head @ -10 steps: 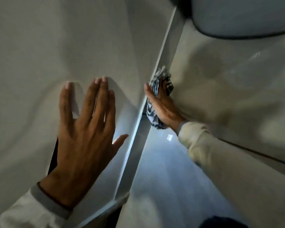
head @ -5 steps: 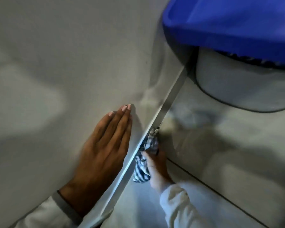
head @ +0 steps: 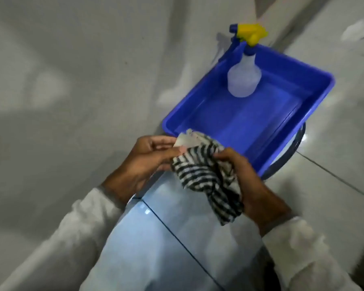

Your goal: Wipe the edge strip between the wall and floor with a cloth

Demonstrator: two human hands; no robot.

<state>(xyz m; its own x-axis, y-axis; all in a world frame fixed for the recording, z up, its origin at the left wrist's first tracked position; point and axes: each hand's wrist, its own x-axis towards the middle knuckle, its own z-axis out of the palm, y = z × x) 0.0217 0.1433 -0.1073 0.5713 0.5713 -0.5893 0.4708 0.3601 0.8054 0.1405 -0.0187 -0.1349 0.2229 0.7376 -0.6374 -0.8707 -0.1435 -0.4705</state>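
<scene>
A black-and-white striped cloth (head: 206, 173) hangs bunched between both hands, in the air above the floor. My left hand (head: 141, 164) pinches its upper corner near the wall. My right hand (head: 250, 185) grips its right side from underneath. The edge strip between wall and floor is mostly hidden behind my left arm and the tub; a short stretch (head: 282, 28) shows at the top right.
A blue plastic tub (head: 315, 106) rests on a round grey bucket just beyond my hands, beside the wall. A clear spray bottle (head: 244, 80) with a yellow-and-blue trigger stands in it. Glossy light floor tiles (head: 177, 238) lie below, and the grey wall (head: 72, 80) fills the left.
My left hand has left the wall and taken hold of the cloth. My right hand has lifted the cloth off the strip. The view has swung up to the blue tub.
</scene>
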